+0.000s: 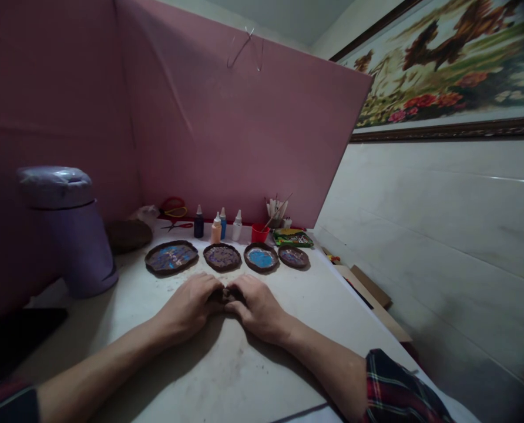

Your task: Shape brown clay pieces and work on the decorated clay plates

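Between my two hands, low over the white tabletop, is a small lump of brown clay (pixel 226 292), mostly hidden by fingers. My left hand (pixel 195 302) curls around its left side, with the fingers closed. From the other side my right hand (pixel 258 306) pinches it between thumb and fingers. Just beyond the hands lies a row of shallow brown clay dishes with painted insides: a large one streaked blue (pixel 172 257), a brownish-purple one (pixel 222 257), one with a bright blue centre (pixel 261 258), and a small dark one (pixel 294 257).
Behind the dishes stand several paint bottles (pixel 216 229), a red cup (pixel 259 233) with a brush, and a green packet (pixel 292 237). Scissors (pixel 177 225) and a big brown clay lump (pixel 128 235) lie back left. A purple canister (pixel 79 241) stands left; cardboard boxes (pixel 372 294) sit right.
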The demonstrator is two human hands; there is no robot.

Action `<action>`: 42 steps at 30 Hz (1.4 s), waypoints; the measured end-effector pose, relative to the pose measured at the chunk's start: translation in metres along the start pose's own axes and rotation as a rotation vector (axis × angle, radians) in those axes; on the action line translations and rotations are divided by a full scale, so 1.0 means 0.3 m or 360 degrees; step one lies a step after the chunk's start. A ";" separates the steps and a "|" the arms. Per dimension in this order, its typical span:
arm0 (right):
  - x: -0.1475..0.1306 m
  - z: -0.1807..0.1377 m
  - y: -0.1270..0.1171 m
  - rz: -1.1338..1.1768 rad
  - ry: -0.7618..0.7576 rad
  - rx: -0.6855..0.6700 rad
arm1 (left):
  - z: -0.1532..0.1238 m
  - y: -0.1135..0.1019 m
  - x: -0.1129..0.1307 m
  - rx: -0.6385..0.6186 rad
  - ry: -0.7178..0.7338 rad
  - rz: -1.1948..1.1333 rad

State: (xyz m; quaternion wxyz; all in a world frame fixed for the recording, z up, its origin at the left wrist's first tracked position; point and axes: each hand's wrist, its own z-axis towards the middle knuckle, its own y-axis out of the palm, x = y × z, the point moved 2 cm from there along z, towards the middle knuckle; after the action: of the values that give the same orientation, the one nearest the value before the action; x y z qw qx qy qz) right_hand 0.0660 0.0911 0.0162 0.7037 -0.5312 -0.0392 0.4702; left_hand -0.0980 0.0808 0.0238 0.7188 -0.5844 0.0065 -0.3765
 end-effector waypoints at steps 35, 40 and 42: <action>-0.026 -0.014 -0.028 0.0183 0.0134 0.0038 | 0.011 -0.047 -0.011 -0.0293 -0.0371 -0.0549; -0.029 -0.013 -0.026 0.0095 0.0022 -0.0079 | 0.005 -0.045 -0.007 -0.0403 -0.0261 -0.0477; -0.029 -0.011 -0.025 0.0051 0.0015 -0.0070 | 0.003 -0.044 -0.006 -0.0351 -0.0191 -0.0393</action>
State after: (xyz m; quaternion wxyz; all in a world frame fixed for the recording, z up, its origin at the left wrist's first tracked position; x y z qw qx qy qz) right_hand 0.0679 0.0828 0.0244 0.6844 -0.5493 -0.0377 0.4780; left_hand -0.1061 0.0821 0.0344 0.5977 -0.6775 -0.0670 -0.4234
